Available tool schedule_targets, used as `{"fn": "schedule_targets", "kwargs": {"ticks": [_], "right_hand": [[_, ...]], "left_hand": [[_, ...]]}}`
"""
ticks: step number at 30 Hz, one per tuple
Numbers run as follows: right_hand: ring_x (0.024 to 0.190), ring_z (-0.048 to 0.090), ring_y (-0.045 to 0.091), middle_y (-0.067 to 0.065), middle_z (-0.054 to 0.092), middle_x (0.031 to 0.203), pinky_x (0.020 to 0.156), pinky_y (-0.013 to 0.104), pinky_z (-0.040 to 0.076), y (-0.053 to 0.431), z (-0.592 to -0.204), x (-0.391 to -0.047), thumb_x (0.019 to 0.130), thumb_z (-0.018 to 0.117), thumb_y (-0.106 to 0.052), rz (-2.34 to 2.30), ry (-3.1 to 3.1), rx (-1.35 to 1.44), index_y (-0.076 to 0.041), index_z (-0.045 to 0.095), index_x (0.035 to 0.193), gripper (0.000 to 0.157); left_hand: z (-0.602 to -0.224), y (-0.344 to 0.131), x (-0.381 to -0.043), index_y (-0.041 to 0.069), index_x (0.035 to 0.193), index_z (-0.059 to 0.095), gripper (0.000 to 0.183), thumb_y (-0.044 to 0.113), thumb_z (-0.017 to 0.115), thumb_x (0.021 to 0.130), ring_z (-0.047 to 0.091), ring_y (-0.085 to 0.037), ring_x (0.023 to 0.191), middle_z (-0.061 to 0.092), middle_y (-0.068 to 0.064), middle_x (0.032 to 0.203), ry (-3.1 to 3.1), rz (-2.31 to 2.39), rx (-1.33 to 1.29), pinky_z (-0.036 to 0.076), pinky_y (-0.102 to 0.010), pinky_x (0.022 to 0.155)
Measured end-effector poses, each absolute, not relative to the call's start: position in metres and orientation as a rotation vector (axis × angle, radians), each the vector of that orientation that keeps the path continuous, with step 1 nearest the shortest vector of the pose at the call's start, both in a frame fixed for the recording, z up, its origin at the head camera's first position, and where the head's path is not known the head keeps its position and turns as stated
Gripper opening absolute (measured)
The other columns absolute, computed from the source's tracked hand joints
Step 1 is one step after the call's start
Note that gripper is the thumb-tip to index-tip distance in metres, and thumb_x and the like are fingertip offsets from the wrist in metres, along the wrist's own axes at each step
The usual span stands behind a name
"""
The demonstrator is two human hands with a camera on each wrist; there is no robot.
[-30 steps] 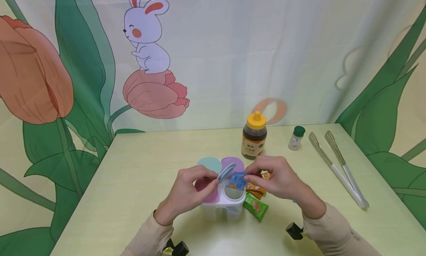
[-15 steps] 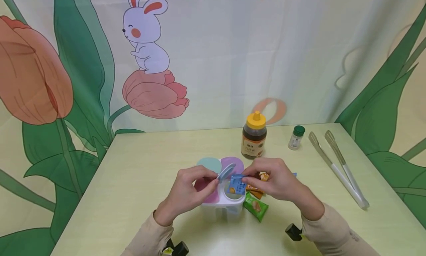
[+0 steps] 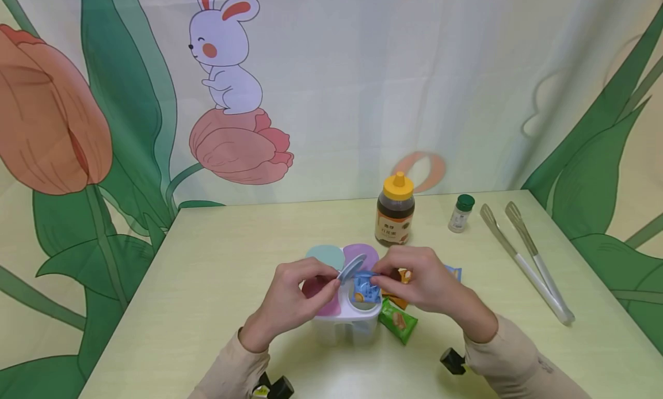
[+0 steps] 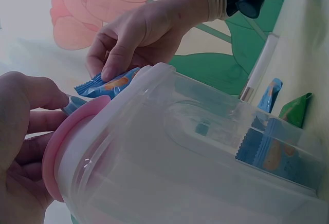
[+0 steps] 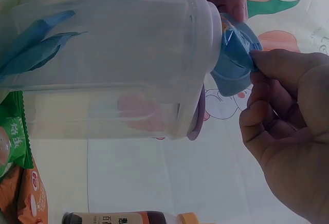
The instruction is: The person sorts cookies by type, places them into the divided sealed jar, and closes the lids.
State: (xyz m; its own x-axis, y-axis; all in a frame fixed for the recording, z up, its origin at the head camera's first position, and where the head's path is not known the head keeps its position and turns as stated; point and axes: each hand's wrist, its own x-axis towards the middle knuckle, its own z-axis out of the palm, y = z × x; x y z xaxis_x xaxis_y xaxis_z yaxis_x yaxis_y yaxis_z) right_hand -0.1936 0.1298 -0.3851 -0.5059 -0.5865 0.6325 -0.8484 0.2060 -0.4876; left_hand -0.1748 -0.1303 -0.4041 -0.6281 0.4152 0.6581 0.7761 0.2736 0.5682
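A clear plastic storage box with several coloured round lids stands on the table; one round opening is uncovered. My left hand pinches the edge of the raised light-blue lid, keeping it tilted up. Between thumb and fingers, my right hand holds a small blue snack packet by its end. That packet hangs at the uncovered opening, its lower end at the rim in the right wrist view. Through the cloudy wall, blue packets show inside the box.
Right of the box lie a green packet, orange packets and a blue packet, partly behind my right hand. Behind stand a yellow-capped syrup bottle and a green-capped shaker. Metal tongs lie far right.
My right hand has moved slightly left and down, and the blue packet has swung from slanted to hanging lower over the opening. The left hand and raised lid stay put.
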Motion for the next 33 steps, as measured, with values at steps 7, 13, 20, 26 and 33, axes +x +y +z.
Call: {"fn": "schedule_targets", "kwargs": {"ticks": [7, 13, 20, 26, 33], "right_hand": [[0.065, 0.049, 0.002, -0.009, 0.061, 0.077, 0.051, 0.016, 0.044, 0.124, -0.385, -0.193, 0.08, 0.077, -0.003, 1.102, -2.171, 1.363, -0.014, 0.072, 0.089, 0.015], [0.066, 0.048, 0.001, -0.008, 0.062, 0.082, 0.053, 0.012, 0.044, 0.12, -0.389, -0.193, 0.08, 0.078, -0.003, 1.031, -2.213, 1.38, -0.014, 0.07, 0.089, 0.016], [0.063, 0.05, 0.003, -0.005, 0.064, 0.083, 0.053, 0.01, 0.044, 0.118, -0.398, -0.192, 0.079, 0.078, -0.002, 1.025, -2.149, 1.415, -0.013, 0.069, 0.089, 0.018], [0.066, 0.051, 0.001, -0.008, 0.061, 0.077, 0.054, 0.013, 0.046, 0.122, -0.4, -0.192, 0.079, 0.078, -0.004, 1.057, -2.209, 1.402, -0.014, 0.07, 0.091, 0.017], [0.072, 0.055, 0.004, -0.006, 0.062, 0.084, 0.059, 0.016, 0.05, 0.124, -0.399, -0.191, 0.081, 0.078, -0.012, 1.069, -2.294, 1.372, -0.012, 0.069, 0.103, 0.023]], "left_hand": [[-0.404, -0.13, -0.175, 0.011, 0.092, 0.074, 0.009, 0.007, 0.072, 0.085, 0.064, -0.006, 0.074, 0.072, 0.002, 0.083, -2.168, -1.29, -1.083, 0.053, -0.02, 0.062], [-0.404, -0.129, -0.175, 0.011, 0.092, 0.074, 0.009, 0.007, 0.072, 0.085, 0.065, -0.006, 0.075, 0.072, 0.001, 0.083, -2.162, -1.293, -1.093, 0.054, -0.02, 0.063], [-0.403, -0.129, -0.176, 0.011, 0.092, 0.074, 0.008, 0.007, 0.072, 0.085, 0.065, -0.006, 0.075, 0.072, 0.001, 0.084, -2.16, -1.288, -1.099, 0.054, -0.021, 0.064], [-0.404, -0.131, -0.175, 0.011, 0.092, 0.074, 0.009, 0.007, 0.072, 0.084, 0.064, -0.006, 0.074, 0.072, 0.001, 0.083, -2.161, -1.291, -1.086, 0.054, -0.022, 0.061], [-0.404, -0.131, -0.176, 0.011, 0.092, 0.074, 0.009, 0.007, 0.073, 0.084, 0.063, -0.006, 0.073, 0.071, 0.001, 0.083, -2.162, -1.289, -1.088, 0.053, -0.021, 0.06]]}}
